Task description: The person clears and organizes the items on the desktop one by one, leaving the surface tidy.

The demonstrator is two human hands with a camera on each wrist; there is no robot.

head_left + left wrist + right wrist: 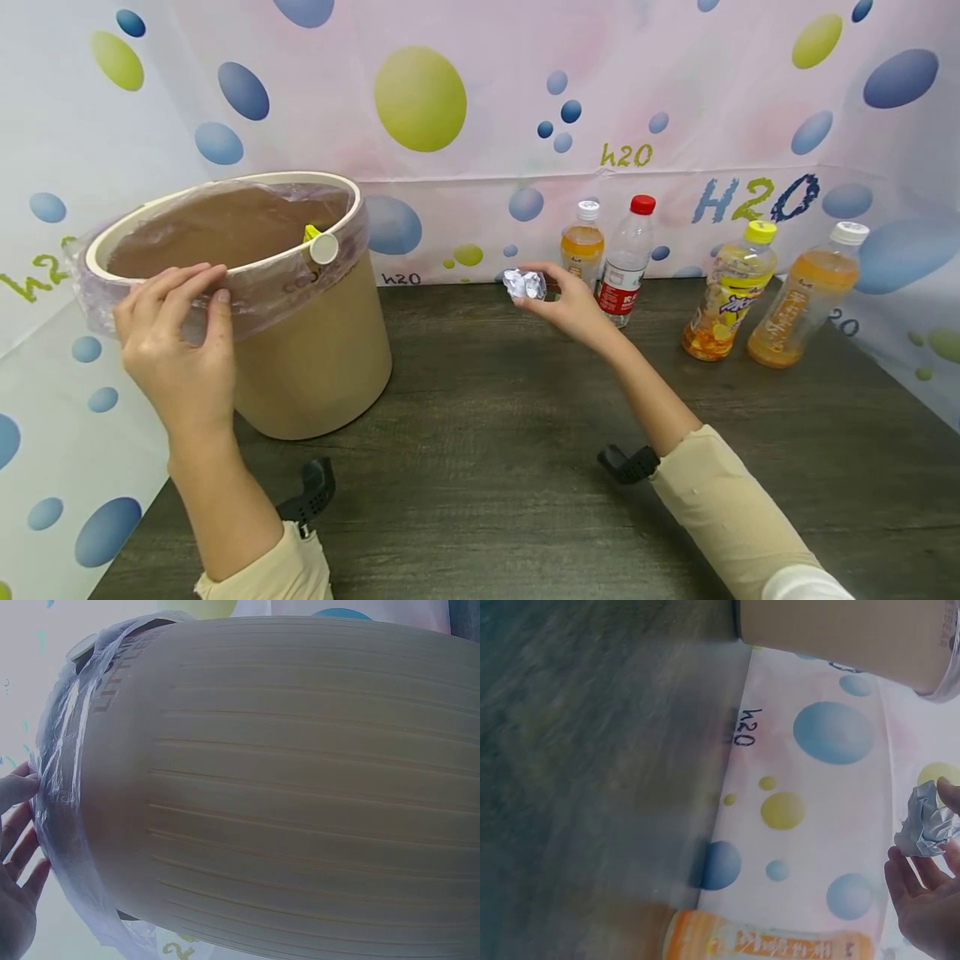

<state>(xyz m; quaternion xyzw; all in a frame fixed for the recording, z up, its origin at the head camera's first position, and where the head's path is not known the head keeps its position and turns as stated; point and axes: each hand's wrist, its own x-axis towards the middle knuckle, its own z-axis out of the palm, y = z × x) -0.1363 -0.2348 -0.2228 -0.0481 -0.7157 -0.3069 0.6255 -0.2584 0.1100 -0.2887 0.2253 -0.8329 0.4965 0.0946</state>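
A beige trash bin [322, 367] stands at the left, a clear plastic liner [273, 300] folded over its rim. My left hand [180, 342] touches the bin's near rim, its fingertips on the liner; the left wrist view shows those fingers [24, 847] at the liner-covered edge. Between thumb and fingers, my right hand [566, 304] pinches a crumpled ball of silvery-white paper [523, 284], held up over the table to the right of the bin. In the right wrist view the crumpled ball [924, 821] sits at the fingertips.
Behind the right hand are an orange drink bottle [582, 243] and a clear red-capped bottle [624, 271]. Farther right stand a yellow-capped bottle [731, 292] and a white-capped orange bottle [810, 296]. A bubble-patterned sheet [480, 100] backs the dark wooden table [465, 467].
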